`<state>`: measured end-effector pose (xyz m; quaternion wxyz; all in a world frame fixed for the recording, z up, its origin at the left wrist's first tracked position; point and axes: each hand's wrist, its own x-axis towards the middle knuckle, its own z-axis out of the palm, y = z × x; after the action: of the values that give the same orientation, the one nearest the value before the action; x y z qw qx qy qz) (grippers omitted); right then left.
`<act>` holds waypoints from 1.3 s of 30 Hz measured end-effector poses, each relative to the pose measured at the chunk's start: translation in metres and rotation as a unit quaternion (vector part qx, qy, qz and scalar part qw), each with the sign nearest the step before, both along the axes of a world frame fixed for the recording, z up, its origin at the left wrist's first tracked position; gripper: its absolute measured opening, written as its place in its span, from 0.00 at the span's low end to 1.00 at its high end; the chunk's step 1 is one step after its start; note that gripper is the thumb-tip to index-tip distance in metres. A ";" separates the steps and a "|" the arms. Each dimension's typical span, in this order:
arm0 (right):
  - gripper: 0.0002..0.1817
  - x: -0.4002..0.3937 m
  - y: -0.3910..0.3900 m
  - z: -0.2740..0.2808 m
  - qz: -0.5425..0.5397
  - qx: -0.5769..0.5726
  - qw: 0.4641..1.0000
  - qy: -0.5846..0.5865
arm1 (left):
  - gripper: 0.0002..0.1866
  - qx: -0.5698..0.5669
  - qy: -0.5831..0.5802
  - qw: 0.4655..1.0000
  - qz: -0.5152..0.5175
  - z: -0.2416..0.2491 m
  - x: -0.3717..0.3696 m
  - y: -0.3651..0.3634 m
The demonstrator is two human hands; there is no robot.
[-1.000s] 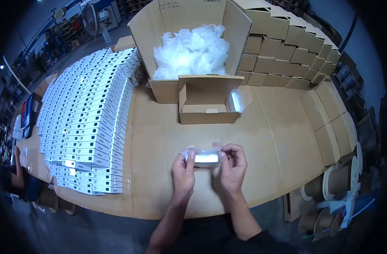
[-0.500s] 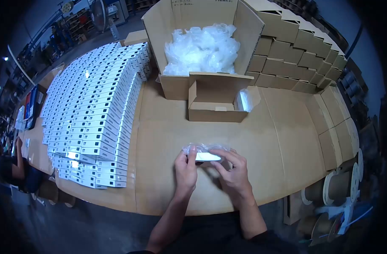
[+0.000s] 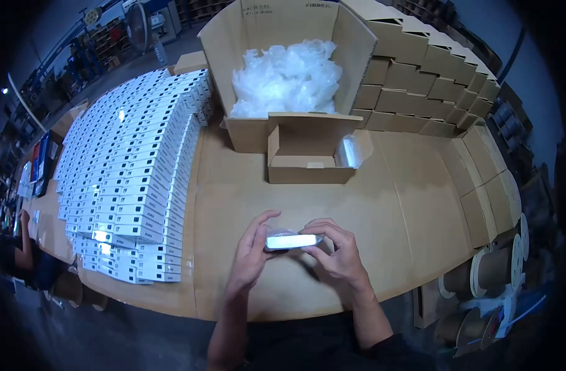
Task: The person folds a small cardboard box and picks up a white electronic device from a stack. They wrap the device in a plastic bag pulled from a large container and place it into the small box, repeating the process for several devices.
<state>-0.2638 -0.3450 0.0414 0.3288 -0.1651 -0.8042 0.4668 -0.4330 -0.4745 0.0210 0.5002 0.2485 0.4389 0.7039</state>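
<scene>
Over the near part of a cardboard-covered table [image 3: 369, 198], a person's right hand [image 3: 340, 248] pinches a film-wrapped white box [image 3: 292, 242] by its right end, thumb against fingers. The left hand [image 3: 251, 252], fingers parted, meets its left end; whether it grips is unclear. Farther left: stacked white boxes [image 3: 125, 167]. Beyond, centre: an open small carton [image 3: 308, 176], then a large carton [image 3: 247, 136] of clear plastic [image 3: 289, 77].

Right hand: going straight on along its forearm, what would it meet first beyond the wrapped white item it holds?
Past the wrapped white item, the right hand would probably meet the small open carton; its height is unclear, so it might pass over.
</scene>
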 end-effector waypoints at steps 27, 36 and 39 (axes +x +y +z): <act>0.09 -0.021 0.107 0.040 -0.274 0.209 0.938 0.026 | 0.27 -0.008 0.781 0.612 0.122 0.002 -0.021 0.138; 0.09 -0.027 0.133 0.016 -0.289 0.211 0.931 -0.071 | 0.29 -0.022 0.849 0.519 0.097 -0.017 -0.021 0.125; 0.09 -0.035 0.137 0.001 -0.304 0.249 0.918 -0.060 | 0.32 -0.031 0.849 0.520 0.090 -0.017 -0.017 0.110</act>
<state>-0.2985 -0.2076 0.0424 0.4361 -0.3419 -0.8240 0.1180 -0.4504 -0.3641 0.0044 -0.1678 0.6717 0.6969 0.1870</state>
